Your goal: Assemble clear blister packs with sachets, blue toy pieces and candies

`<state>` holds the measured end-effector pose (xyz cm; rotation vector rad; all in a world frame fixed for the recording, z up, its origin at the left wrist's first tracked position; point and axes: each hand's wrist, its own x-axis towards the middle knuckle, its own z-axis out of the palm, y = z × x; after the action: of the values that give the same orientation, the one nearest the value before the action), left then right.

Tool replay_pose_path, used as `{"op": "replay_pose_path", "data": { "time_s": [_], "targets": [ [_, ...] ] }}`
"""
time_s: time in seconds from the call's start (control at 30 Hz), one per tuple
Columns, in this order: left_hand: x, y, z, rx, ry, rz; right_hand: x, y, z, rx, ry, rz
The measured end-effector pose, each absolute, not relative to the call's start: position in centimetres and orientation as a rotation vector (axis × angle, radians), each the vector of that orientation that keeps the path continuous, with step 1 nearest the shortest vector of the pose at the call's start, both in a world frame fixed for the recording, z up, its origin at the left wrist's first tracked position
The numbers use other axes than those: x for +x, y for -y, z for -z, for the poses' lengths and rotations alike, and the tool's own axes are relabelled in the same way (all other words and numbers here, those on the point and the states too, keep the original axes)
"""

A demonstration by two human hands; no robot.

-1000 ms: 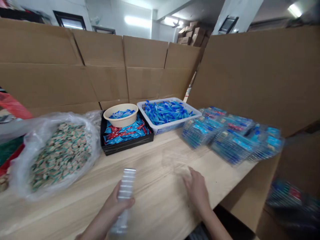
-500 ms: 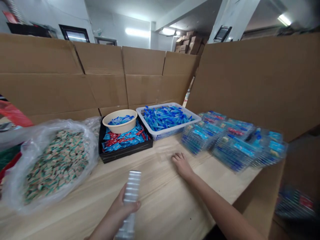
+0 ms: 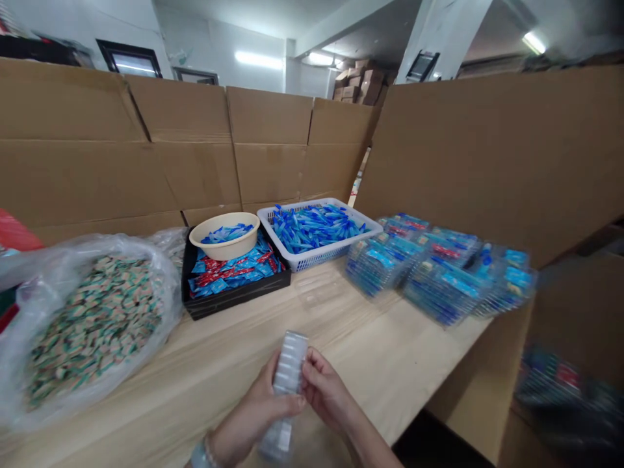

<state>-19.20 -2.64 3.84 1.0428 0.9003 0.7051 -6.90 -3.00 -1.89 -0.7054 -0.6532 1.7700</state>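
Observation:
My left hand (image 3: pixel 260 403) is wrapped round a narrow stack of clear plastic trays (image 3: pixel 291 361), held tilted above the table near the front. At the stack's right edge, my right hand (image 3: pixel 324 387) pinches with thumb and fingers; whether it grips one tray or several I cannot tell. Farther off on the wood lies a single clear plastic tray (image 3: pixel 319 290), hard to make out against the tabletop.
Left, a plastic bag (image 3: pixel 168 312) holds small green-and-tan pieces. A black box (image 3: pixel 238 302) of blue and red packets carries a cream bowl (image 3: pixel 225 250). Behind is a white basket (image 3: pixel 312 261) of blue items. Filled clear packs (image 3: pixel 443 289) are stacked right. Cardboard walls (image 3: pixel 273 172) enclose the table (image 3: pixel 385 351).
My right hand has come back from beside the tray on the table to the stack in my left hand. The stack has shifted slightly right, and the view has turned a little.

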Motion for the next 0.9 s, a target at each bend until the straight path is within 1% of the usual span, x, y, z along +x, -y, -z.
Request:
{"op": "replay_pose_path", "data": {
  "time_s": [0.13,0.23,0.33,0.4,0.57,0.67,0.73,0.8,0.87,0.9],
  "targets": [
    [-19.3,3.2,-4.1,1.041,-0.81,-0.667,-5.5,3.5,1.5,-0.686,0.598,-1.801],
    [-18.9,3.8,-3.1,1.062,-0.812,-0.657,-5.3,4.2,0.6,-0.784,0.681,-1.769],
    [-18.3,4.2,-2.3,1.117,-0.799,-0.707,-5.1,5.1,-0.6,-1.018,0.924,-1.627],
    [-18.4,4.5,-2.9,1.124,-0.853,-0.749,-4.2,5.8,-1.0,-1.135,0.995,-1.511],
    [-21.2,4.9,-6.5,0.964,-1.194,-0.725,2.1,6.3,0.6,-1.123,0.597,-1.289],
    [-22.5,5.2,-7.1,0.943,-1.191,-0.688,5.4,5.5,2.2,-1.212,0.407,-1.261],
    [-22.5,5.6,-6.6,0.931,-1.173,-0.628,5.9,5.2,2.5,-1.387,0.341,-1.247],
    [-21.7,6.1,-5.5,0.93,-1.199,-0.616,4.5,5.6,2.0,-1.489,0.39,-1.216],
    [-20.1,6.5,-4.1,0.949,-1.163,-0.674,1.9,6.4,0.9,-1.368,0.546,-1.264],
    [-19.1,6.7,-3.4,0.963,-1.094,-0.704,0.4,6.8,0.3,-1.228,0.638,-1.355]
  ]
}}
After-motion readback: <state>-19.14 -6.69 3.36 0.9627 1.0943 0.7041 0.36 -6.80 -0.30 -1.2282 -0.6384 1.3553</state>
